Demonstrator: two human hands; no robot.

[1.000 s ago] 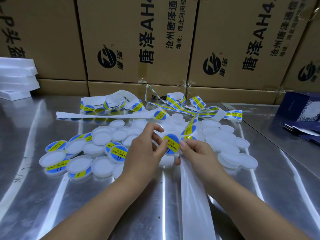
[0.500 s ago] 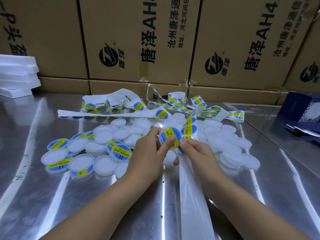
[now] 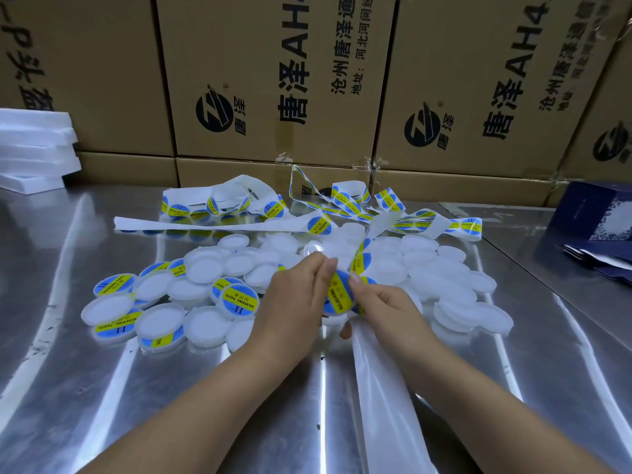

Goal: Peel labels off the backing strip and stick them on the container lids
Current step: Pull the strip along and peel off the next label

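labelled lid: blue-yellow, tilted on edge | backing strip: white, tangled behind | lids: white, heaped

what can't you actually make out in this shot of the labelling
Head view: what lies under the label, hidden by the left hand and right hand pinching it.
Head view: the label's small print, blurred.
Head view: the blue box, cut off by the right edge.
Head view: the foam stack, cut off by the left edge.

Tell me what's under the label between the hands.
A white lid: only its lower rim shows beneath the label. The left hand and right hand cover its sides, so whether the label lies flat cannot be seen.
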